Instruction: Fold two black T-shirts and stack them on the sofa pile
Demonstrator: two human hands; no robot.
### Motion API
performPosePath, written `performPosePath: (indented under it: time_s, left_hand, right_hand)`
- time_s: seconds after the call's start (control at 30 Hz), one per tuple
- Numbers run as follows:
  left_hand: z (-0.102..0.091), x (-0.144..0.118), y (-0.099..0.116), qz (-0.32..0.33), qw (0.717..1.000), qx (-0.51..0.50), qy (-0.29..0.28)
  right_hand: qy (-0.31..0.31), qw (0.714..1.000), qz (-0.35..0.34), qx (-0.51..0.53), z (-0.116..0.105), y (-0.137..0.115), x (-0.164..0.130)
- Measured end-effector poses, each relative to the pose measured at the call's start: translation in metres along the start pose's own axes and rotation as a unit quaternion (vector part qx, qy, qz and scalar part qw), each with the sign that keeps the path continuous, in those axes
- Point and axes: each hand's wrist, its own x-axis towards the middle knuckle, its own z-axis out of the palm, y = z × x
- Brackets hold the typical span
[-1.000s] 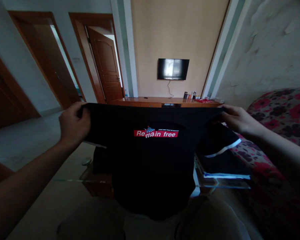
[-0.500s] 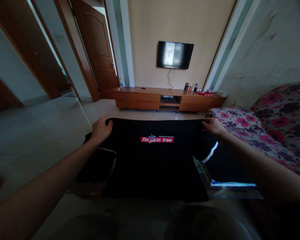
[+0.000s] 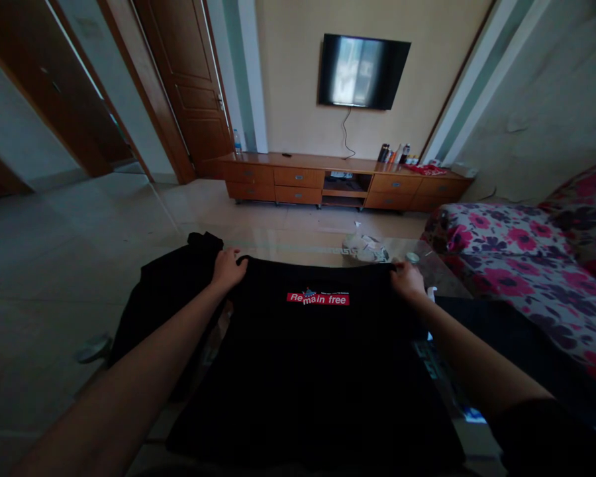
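A black T-shirt with a red "Remain free" print on its chest is stretched out in front of me. My left hand is closed on its upper left corner. At the upper right corner, my right hand grips the fabric with fingers pinched. The shirt's lower part spreads toward me over a glass table, and its bottom edge is dark and hard to make out. Left of my left hand lies a heap of black cloth. More dark cloth lies to the right, partly behind my right forearm.
A crumpled plastic bag and a small round lid-like item are at the table's far side. A flowered sofa stands at the right. Beyond are a low wooden cabinet with bottles and a wall television.
The shirt has come lower and closer, and both hands have moved down with it, still gripping its corners. My view has tilted down, so the table's far edge and plastic bag now show.
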Motion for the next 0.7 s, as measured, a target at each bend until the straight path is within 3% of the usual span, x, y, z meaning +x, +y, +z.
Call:
performPosePath:
  time_s: [0.1,0.2,0.3,0.5,0.7]
  left_hand:
    - [0.024,-0.018,0.005,0.103,0.994,0.044,0.015]
    - [0.037,-0.038,0.017,0.246,0.963,0.047,-0.097]
    - [0.046,-0.05,0.027,0.305,0.931,0.048,-0.194]
    - [0.07,-0.049,0.023,0.256,0.958,0.001,-0.131]
    - [0.084,-0.038,0.012,0.158,0.974,0.059,-0.15]
  right_hand:
    - [-0.02,0.998,-0.051,-0.023,0.026,-0.013,-0.018]
    - [-0.127,0.98,-0.148,-0.041,0.045,-0.029,-0.034]
    - [-0.137,0.972,-0.183,-0.055,0.061,-0.04,-0.041]
    - [-0.017,0.991,-0.124,-0.038,0.081,-0.045,-0.042]
    - [-0.052,0.994,-0.072,-0.062,0.086,-0.051,-0.033]
